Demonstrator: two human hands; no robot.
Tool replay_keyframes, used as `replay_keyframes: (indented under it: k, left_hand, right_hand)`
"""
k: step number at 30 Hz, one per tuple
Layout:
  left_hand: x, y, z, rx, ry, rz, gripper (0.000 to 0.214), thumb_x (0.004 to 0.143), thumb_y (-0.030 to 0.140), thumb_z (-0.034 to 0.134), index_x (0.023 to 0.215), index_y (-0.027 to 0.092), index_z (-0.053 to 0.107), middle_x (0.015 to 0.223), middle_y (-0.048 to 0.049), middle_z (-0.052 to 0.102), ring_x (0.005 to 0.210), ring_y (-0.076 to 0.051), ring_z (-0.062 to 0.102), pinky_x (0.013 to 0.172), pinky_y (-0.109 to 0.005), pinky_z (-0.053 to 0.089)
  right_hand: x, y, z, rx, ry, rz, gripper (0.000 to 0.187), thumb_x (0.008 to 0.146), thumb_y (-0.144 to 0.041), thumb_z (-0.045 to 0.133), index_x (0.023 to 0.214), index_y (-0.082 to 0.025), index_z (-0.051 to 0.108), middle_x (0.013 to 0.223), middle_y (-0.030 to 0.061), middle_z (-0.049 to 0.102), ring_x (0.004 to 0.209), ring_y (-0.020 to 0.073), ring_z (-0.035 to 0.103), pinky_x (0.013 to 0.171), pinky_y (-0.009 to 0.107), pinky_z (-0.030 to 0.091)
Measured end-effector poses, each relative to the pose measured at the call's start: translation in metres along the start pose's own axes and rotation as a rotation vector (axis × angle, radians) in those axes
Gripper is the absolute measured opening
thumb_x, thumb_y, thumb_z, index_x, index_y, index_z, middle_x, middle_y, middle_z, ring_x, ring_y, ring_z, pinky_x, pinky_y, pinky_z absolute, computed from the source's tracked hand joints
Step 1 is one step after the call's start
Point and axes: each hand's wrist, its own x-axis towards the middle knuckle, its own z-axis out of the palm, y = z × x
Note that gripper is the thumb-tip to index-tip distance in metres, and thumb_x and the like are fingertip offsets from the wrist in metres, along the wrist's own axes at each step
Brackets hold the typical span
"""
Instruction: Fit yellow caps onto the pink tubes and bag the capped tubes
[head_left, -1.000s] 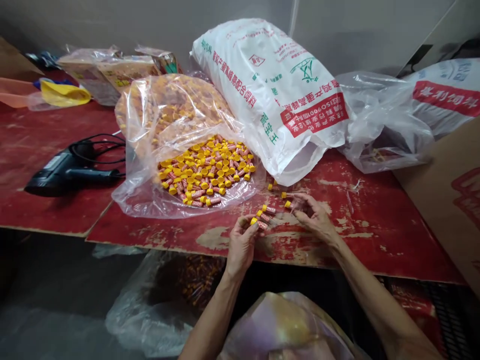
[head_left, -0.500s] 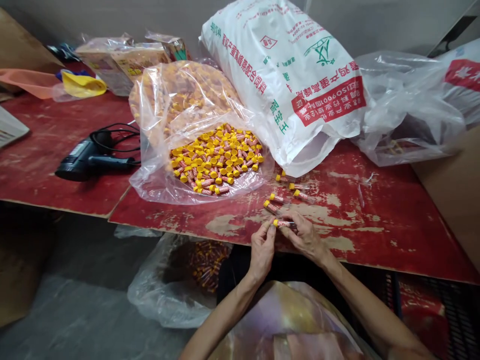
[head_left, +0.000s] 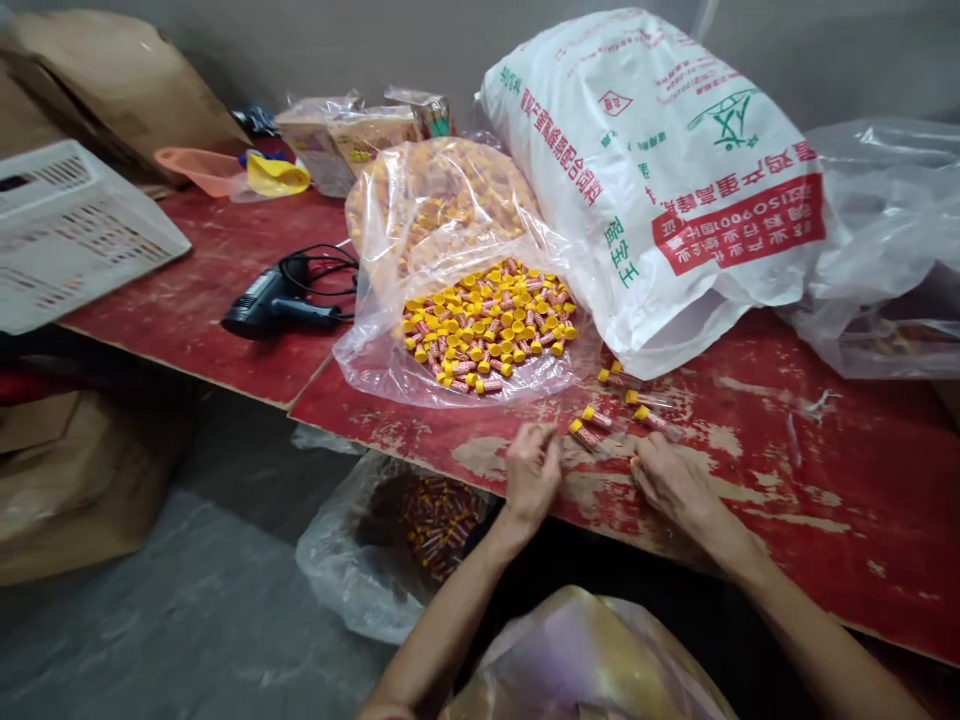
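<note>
My left hand [head_left: 534, 472] is at the table's front edge with its fingers curled in. Whatever it may hold is hidden behind the fingers. My right hand [head_left: 675, 488] is a little to its right, fingers bent and pressed together low over the red tabletop; I cannot make out anything between them. Just beyond and between both hands lies a small yellow-capped tube [head_left: 586, 436] with red and white print. Several similar tubes, some with clear film sticking out past their ends, lie close behind it, among them a tube [head_left: 657, 421] near my right fingers.
An open clear bag [head_left: 375, 365] spills many capped tubes onto the table [head_left: 757, 500]. Behind it leans a large white printed sack [head_left: 637, 200]. A heat gun [head_left: 281, 305] with a coiled cord and a white crate [head_left: 90, 235] are leftward. Below hangs another tube-filled bag [head_left: 345, 570].
The view has swung left. My hands have moved apart from the yellow-capped tube they held together, and that tube is no longer visible between them.
</note>
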Motion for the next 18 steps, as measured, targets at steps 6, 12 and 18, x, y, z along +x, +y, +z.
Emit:
replay_keyframes:
  k: [6,12,18]
  left_hand:
    - [0.071,-0.039,-0.054,0.705,0.076,0.189,0.029,0.084,0.011,0.042,0.098,0.016,0.066,0.11,-0.0145,0.062,0.104,-0.03,0.052,0.09,-0.043,0.041]
    - [0.098,-0.065,-0.067,0.907,-0.049,0.312,0.025,0.086,0.016,0.042,0.097,0.014,0.065,0.096,-0.0169,0.064,0.096,-0.032,0.054,0.085,-0.046,0.041]
    - [0.069,-0.044,-0.053,0.356,0.172,0.158,0.029,0.082,0.036,0.056,0.105,0.019,0.059,0.097,-0.0084,0.063,0.088,-0.023,0.058,0.083,-0.038,0.045]
  right_hand:
    - [0.01,0.008,0.011,0.008,0.063,-0.053,0.018,0.093,-0.023,0.04,0.102,-0.024,0.056,0.095,0.0078,0.061,0.089,0.0219,0.059,0.078,0.038,0.049]
    - [0.012,0.015,0.02,-0.226,0.276,-0.056,0.023,0.09,-0.018,0.047,0.11,-0.022,0.057,0.108,0.008,0.063,0.103,0.024,0.053,0.09,0.044,0.04]
    - [0.085,0.057,-0.025,-0.36,0.314,0.247,0.027,0.094,-0.021,0.037,0.1,-0.017,0.063,0.104,0.0106,0.063,0.096,0.0222,0.053,0.085,0.036,0.041]
